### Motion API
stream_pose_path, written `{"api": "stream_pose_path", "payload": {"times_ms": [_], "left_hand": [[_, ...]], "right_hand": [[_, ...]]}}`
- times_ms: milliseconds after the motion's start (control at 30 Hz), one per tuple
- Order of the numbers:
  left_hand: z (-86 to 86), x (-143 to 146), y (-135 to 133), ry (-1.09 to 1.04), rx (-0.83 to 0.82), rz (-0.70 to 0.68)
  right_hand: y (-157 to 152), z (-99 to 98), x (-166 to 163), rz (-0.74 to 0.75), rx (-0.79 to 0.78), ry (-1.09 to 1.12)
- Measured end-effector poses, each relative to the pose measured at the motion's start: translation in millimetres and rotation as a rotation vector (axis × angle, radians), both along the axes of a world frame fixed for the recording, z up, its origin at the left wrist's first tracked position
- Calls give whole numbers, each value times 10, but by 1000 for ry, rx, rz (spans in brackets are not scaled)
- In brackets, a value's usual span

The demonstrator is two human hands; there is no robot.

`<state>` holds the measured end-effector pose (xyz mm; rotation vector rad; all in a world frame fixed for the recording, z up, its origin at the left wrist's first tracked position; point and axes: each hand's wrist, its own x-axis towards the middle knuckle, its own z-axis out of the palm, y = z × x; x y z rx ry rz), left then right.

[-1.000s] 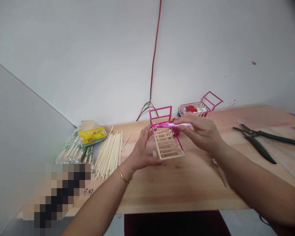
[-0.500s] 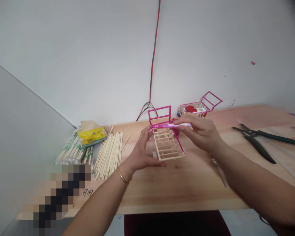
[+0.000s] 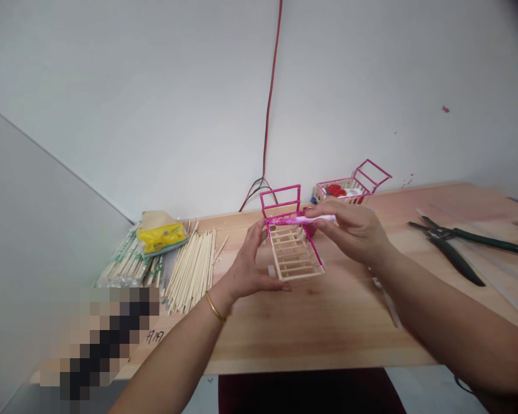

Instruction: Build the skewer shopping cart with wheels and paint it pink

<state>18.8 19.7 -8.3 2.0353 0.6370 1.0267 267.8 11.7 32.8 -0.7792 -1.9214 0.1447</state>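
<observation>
My left hand (image 3: 251, 269) grips a small cart made of wooden sticks (image 3: 294, 253) by its left side, thumb under the near end. Its handle frame and right top rail are magenta; the slats and near rail are bare wood. My right hand (image 3: 349, 230) is closed on a white paintbrush (image 3: 314, 219) smeared with pink. The brush lies across the cart's far end, its pink tip near the left corner at the base of the handle. Partly hidden behind the brush and right hand is a pink-red container (image 3: 309, 229).
Behind stands a second stick cart (image 3: 349, 191) with paint containers inside. At left lie loose sticks (image 3: 193, 270), bagged sticks (image 3: 125, 259) and a yellow packet (image 3: 162, 234). Green-handled pruning shears (image 3: 451, 244) rest at right on the wooden table (image 3: 293, 339). A cable (image 3: 267, 103) hangs down the wall.
Almost nothing differs. Both hands keep their holds, and the brush stays at the cart's far end with at most a very slight shift.
</observation>
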Motion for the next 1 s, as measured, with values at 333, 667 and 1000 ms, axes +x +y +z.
{"api": "stream_pose_path", "payload": {"times_ms": [333,667,1000], "left_hand": [[-32,0,15,-11,-4,5],[-59,-22,32,-33,-5,-2],[-70,-35,49,-61,-30,3]], "right_hand": [[4,-6,-2,7,-16,15],[-21,19,0,98,-16,27],[-12,11,8,95,-92,60]]}}
